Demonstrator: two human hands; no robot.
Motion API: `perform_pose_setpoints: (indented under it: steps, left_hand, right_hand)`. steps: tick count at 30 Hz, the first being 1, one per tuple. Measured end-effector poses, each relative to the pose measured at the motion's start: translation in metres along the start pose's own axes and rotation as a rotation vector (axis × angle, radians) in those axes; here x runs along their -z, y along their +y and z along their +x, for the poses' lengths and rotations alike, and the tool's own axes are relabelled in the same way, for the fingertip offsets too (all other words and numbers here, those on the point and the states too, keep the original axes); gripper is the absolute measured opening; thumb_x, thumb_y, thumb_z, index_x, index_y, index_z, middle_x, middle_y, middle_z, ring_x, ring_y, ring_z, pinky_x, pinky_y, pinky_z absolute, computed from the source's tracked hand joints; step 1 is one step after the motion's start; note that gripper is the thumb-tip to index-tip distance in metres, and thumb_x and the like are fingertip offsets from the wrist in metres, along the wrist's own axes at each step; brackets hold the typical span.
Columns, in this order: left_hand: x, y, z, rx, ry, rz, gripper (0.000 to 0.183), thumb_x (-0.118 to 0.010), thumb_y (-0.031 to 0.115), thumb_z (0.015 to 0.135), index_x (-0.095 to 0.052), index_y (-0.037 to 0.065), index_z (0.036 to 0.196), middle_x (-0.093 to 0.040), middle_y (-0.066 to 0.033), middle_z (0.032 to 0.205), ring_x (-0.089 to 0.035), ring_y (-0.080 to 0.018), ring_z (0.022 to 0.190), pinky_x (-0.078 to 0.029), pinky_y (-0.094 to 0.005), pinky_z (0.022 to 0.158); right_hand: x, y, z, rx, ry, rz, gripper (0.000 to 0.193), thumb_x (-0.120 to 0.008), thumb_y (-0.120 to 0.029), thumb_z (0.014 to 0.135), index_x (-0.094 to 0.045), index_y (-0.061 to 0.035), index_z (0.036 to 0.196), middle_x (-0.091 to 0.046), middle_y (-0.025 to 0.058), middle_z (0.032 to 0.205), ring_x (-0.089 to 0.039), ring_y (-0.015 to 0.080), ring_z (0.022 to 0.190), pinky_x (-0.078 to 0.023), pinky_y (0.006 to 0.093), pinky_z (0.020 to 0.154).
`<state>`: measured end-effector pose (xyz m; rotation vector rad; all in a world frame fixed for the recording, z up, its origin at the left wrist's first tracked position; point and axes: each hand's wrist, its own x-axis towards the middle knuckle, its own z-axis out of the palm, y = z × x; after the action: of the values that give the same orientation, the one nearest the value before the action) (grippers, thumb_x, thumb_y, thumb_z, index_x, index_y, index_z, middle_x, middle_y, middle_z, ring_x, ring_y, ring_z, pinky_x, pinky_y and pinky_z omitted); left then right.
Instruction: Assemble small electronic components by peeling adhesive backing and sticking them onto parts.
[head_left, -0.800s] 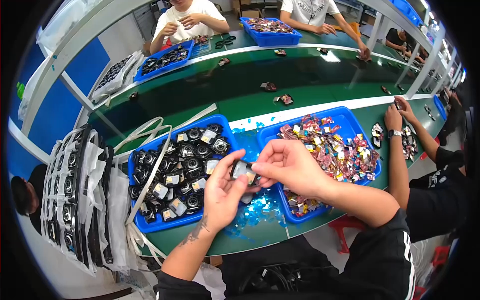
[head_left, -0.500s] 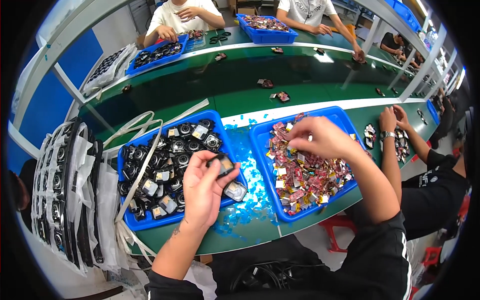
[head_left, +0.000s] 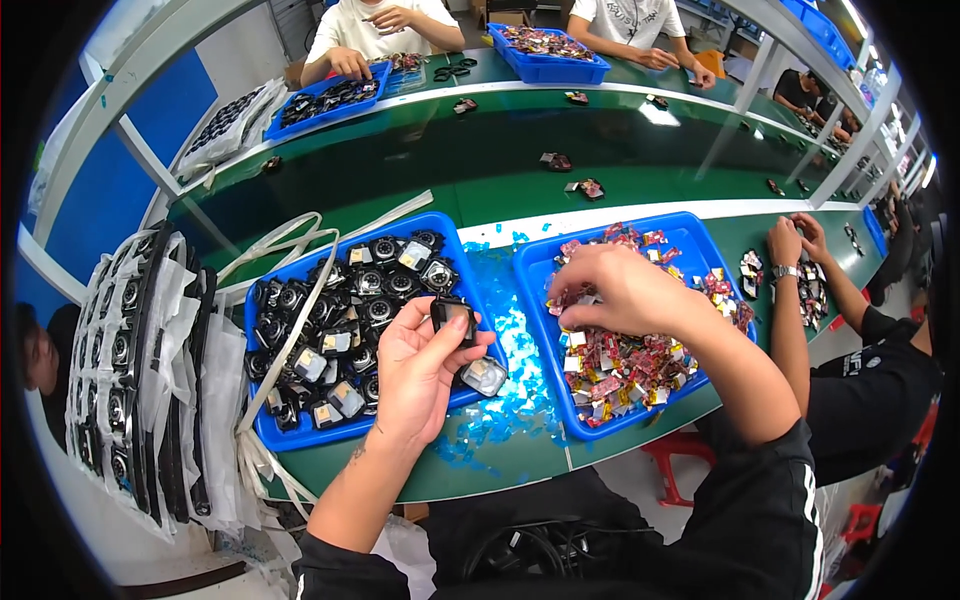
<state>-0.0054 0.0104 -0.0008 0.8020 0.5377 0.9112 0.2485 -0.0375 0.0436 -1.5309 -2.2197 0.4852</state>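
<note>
My left hand (head_left: 418,375) holds a small black plastic casing (head_left: 452,318) between thumb and fingers, its greyish face toward me. It hovers over the right side of a blue bin (head_left: 436,232) heaped with black casings with round dials (head_left: 380,310). Just below those fingers, another casing with a pale, shiny back (head_left: 485,376) sits at that bin's right rim. My right hand (head_left: 625,290) reaches into a second blue bin (head_left: 655,424), full of small red circuit boards with yellow and white pieces (head_left: 610,365). Its fingers are curled down among the boards; their tips are partly hidden.
Blue film scraps (head_left: 515,345) litter the green table between the bins. White straps (head_left: 300,350) cross the left bin. Stacked trays of casings (head_left: 120,370) stand at left. Beyond runs a green conveyor (head_left: 480,150) carrying assemblies. Co-workers sit opposite; another's hands (head_left: 790,240) work at right.
My right hand has lowered onto the circuit boards from above the bin. The casing in my left hand has tilted more upright. The whole view has shifted slightly.
</note>
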Motion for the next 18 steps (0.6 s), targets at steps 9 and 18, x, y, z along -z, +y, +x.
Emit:
perform_pose_setpoints:
  steps: [9,18]
  left_hand:
    - [-0.007,0.002,-0.005,-0.083,-0.1,0.217,0.044,-0.048,0.009,0.099,-0.035,0.006,0.141,-0.057,-0.0127,0.109,-0.063,-0.0161,0.086,-0.056,-0.0276,0.073]
    - [-0.008,0.004,-0.013,-0.392,-0.42,0.814,0.022,-0.073,0.01,0.082,-0.071,0.007,0.104,-0.059,-0.004,0.096,-0.05,-0.0103,0.093,-0.046,-0.022,0.065]
  right_hand:
    - [0.0,-0.026,-0.006,-0.07,0.217,-0.148,0.007,-0.068,-0.009,0.08,-0.066,-0.0047,0.083,-0.063,0.014,0.085,-0.063,0.0342,0.082,-0.05,0.0427,0.072]
    - [0.002,-0.078,-0.015,-0.049,0.094,0.427,0.023,-0.08,-0.003,0.074,-0.062,-0.0014,0.088,-0.063,0.0035,0.08,-0.061,0.0094,0.068,-0.048,0.0239,0.061]
